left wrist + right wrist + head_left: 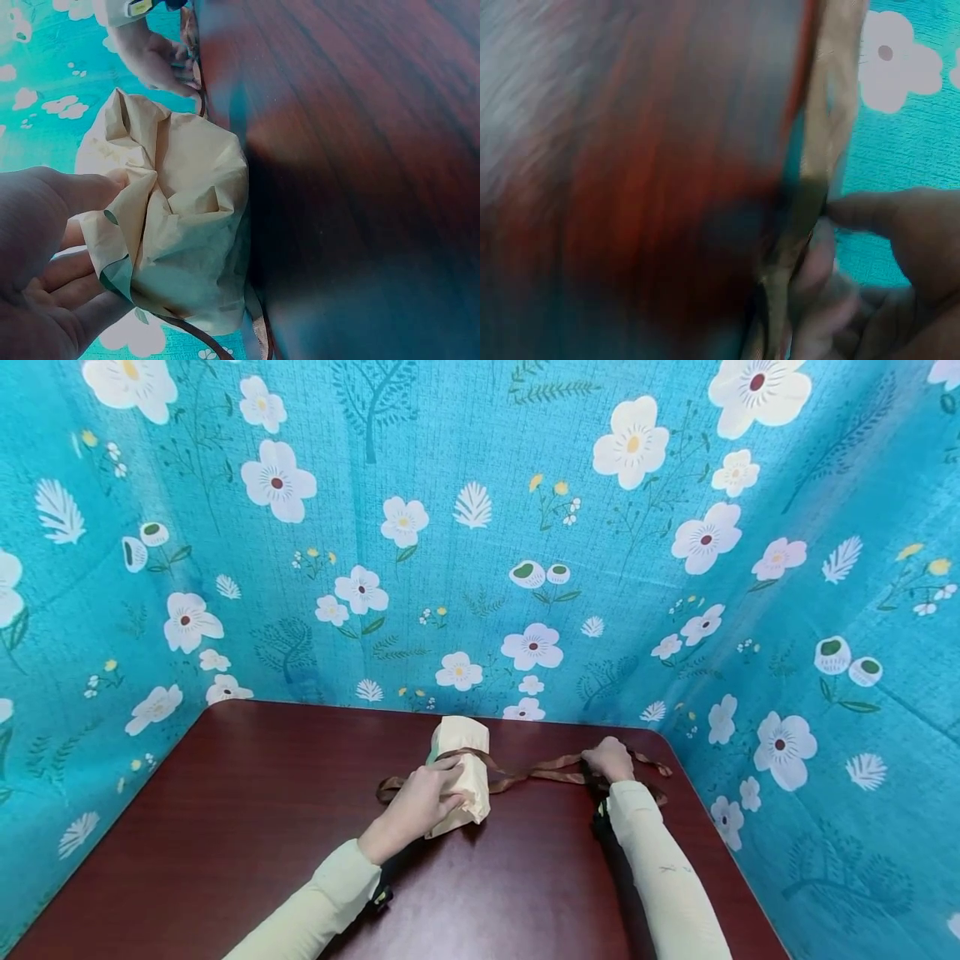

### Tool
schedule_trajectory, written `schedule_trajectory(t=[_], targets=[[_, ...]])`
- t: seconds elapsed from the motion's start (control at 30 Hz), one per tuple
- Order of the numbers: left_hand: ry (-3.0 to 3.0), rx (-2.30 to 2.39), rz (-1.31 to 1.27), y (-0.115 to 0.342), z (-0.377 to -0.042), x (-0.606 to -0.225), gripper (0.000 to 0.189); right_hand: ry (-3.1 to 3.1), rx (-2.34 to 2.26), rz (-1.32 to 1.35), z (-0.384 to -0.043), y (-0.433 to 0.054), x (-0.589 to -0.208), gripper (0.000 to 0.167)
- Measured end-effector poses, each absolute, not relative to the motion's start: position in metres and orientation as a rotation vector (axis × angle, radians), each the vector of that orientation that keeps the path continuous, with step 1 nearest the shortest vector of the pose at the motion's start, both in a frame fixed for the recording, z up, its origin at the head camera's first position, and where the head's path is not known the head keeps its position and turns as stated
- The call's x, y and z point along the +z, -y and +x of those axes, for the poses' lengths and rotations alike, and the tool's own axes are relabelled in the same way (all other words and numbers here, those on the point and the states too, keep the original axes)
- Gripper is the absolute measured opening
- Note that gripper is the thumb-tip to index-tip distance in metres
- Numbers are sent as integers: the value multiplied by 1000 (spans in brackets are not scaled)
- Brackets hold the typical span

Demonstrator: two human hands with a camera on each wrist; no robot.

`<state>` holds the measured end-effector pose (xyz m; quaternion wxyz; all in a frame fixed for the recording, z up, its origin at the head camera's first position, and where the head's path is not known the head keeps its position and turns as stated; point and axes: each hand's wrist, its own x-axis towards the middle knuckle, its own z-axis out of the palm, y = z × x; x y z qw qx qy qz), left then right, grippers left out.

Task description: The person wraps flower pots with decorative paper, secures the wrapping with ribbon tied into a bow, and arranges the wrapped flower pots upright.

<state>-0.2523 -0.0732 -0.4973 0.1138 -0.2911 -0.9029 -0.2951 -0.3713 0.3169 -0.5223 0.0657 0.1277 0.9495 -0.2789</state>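
Note:
A package wrapped in cream paper (474, 781) lies on the table, its near end folded and creased. My left hand (420, 799) holds it from the left. In the left wrist view, the thumb lies on the folded paper end (180, 195), with the fingers along the side. A brown ribbon (551, 770) crosses the top of the package, loops out at its left and runs right in loose strands. Off to the right, my right hand (611, 758) pinches those strands; in the right wrist view, thumb and fingers meet at the ribbon (821, 150).
The dark red-brown table (300, 827) has rounded far corners. A blue flowered cloth (465, 568) hangs behind it and along both sides. Loose ribbon ends (654, 766) lie beyond my right hand, close to the table's right edge.

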Motion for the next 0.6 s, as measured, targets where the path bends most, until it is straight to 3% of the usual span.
schedule_trajectory(t=[0.23,0.43,0.6], targets=[[2628,-850,-855,73,-252,-499,54,-2869,-1105,132,-382,-314,-516,39],[2629,-861,-845,74,-253,-499,54,-2846,-1520,-34,-386,-287,-482,19],[2642,-843,-846,73,-252,-499,54,-2792,-1637,-214,-388,-261,-457,31]])
